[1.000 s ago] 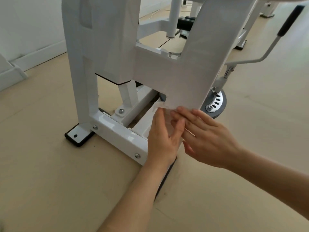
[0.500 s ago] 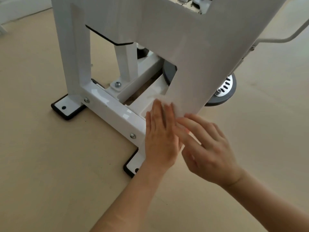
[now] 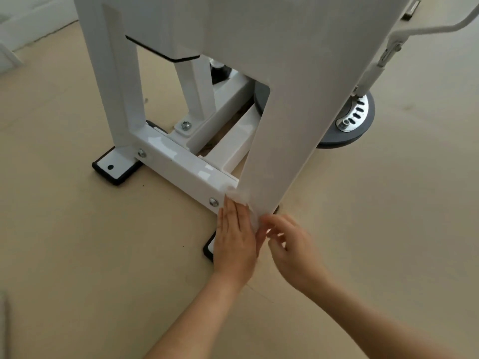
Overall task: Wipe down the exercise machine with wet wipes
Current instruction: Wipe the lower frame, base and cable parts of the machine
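Note:
The white exercise machine (image 3: 285, 107) stands on a tan floor, its wide flat panel sloping down to a low cross bar (image 3: 181, 161) with bolts. A thin white wet wipe (image 3: 242, 199) lies pressed against the bottom end of that panel. My left hand (image 3: 234, 242) is flat over the wipe with fingers together and straight, at the joint of panel and cross bar. My right hand (image 3: 290, 244) is right beside it, fingers curled at the wipe's lower edge; motion blur hides whether they pinch it.
Black-edged foot plates (image 3: 114, 168) sit at both ends of the cross bar, one partly under my left hand. A grey round disc with a slotted metal plate (image 3: 355, 117) lies on the floor behind the panel. A thin white lever (image 3: 425, 29) reaches off to the upper right.
Both hands have slid down the panel with the wipe, from about mid-panel to its bottom end by the cross bar. My view has tilted downward and closer to the base.

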`<move>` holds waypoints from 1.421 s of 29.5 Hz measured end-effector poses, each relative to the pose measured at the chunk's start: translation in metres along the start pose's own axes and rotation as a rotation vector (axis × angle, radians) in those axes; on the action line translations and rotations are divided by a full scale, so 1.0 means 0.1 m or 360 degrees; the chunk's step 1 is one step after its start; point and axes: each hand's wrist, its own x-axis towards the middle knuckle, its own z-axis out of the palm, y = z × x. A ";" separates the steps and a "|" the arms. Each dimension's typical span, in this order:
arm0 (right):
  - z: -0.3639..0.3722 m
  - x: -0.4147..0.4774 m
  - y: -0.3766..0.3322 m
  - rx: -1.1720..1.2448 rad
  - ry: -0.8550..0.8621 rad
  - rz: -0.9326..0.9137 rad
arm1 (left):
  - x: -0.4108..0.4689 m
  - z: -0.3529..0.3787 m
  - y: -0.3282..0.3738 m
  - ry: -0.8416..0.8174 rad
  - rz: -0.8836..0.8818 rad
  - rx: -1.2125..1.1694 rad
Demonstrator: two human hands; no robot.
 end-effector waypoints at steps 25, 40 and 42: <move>0.78 -0.30 0.19 -0.0466 -0.0473 -0.0207 | -0.74 -0.02 -1.07 -0.0482 0.0531 0.0388; 0.65 -0.07 0.13 -0.0357 -0.0196 -0.0210 | -0.57 0.14 -0.67 -0.0637 0.0666 0.0187; 0.66 -0.11 0.18 -0.0373 -0.0192 -0.0222 | -0.53 0.15 -0.68 -0.0750 0.0690 0.0222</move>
